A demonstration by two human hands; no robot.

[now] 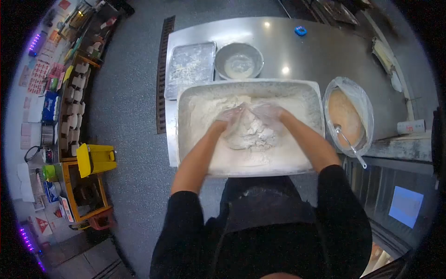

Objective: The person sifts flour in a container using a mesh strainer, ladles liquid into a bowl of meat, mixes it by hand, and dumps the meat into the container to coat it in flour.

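Note:
A large rectangular tub (181, 135) of white flour (297, 149) sits at the near edge of the steel table. Both of my hands are inside it, coated with flour or thinly gloved; I cannot tell which. My left hand (231, 114) is on the left of a floury, lumpy mass (255, 132), and my right hand (269, 113) is on its right. The fingers of both hands are blurred and pale against the flour, so their grip is unclear. Loose clumps lie between and just below the hands.
Behind the tub are a flour-dusted tray (190, 65) and a round bowl (239, 60). A lined container (346, 114) with a brownish content and a metal utensil (350, 146) stands right. A blue device (300, 31) lies farther back on the steel table (325, 56). A yellow bin (96, 160) is left.

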